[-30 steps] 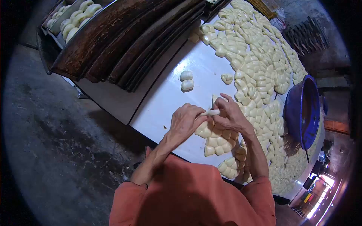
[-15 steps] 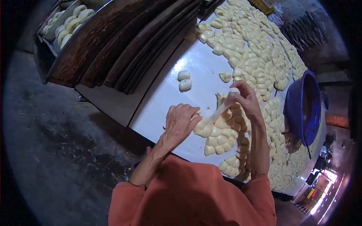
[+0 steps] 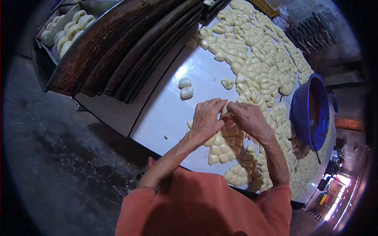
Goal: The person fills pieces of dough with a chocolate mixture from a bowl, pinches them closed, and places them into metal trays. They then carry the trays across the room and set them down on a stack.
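Note:
My left hand (image 3: pixel 205 120) and my right hand (image 3: pixel 251 121) are close together over the near part of the table. A pale piece of dough (image 3: pixel 226 107) shows between them, partly covered by the fingers of both hands. My left fingers curl over its left side, while the right fingers bend in on it from the right. Just below my hands lies a slab of joined dough pieces (image 3: pixel 222 147). Two small rolled dough pieces (image 3: pixel 186 88) sit side by side beyond my left hand, and a single dough lump (image 3: pixel 227 83) lies farther off.
Many dough pieces (image 3: pixel 260 67) spread over the white table (image 3: pixel 157 118). A blue basin (image 3: pixel 301 104) stands at the right. Stacked dark trays (image 3: pixel 118 51) stand at the left, beside a metal pan (image 3: pixel 84 6) of shaped dough. A yellow crate (image 3: pixel 267 8) is at the back.
My right hand has come down and in toward the left one, and the stretched strip of dough between them is drawn together. My left hand has shifted right and slightly away.

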{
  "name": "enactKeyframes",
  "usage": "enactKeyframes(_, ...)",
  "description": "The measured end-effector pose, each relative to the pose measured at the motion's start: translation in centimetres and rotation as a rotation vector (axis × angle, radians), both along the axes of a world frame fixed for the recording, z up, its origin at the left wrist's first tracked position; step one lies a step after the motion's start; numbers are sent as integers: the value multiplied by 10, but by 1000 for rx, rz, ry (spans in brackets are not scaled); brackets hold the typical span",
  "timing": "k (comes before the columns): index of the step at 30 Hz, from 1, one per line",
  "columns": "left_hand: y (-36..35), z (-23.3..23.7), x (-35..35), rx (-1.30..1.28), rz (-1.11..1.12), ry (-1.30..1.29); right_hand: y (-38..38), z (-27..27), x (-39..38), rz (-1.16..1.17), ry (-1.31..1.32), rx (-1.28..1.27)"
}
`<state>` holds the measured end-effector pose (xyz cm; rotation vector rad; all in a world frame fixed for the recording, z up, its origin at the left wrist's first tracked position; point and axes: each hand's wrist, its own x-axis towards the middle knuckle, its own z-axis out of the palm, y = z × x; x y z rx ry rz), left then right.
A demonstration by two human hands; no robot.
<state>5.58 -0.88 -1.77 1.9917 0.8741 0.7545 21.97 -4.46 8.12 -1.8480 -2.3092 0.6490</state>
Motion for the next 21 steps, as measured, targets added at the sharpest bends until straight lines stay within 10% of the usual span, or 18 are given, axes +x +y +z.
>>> enactKeyframes(5, 5, -5, 2, 75, -50, -86, 1, -10, -1, -128, 384, 35)
enactKeyframes(9, 3, -9, -4, 149, -125, 11, -11, -5, 7, -559, 1040, -456)
enactKeyframes(13, 3, 3, -14, 129, -157, 116, -22, 32, 14, -528, 1427, -95)
enactKeyframes(21, 5, 59, -6, -448, -45, -161, -36, -9, -8, -725, 1499, -262)
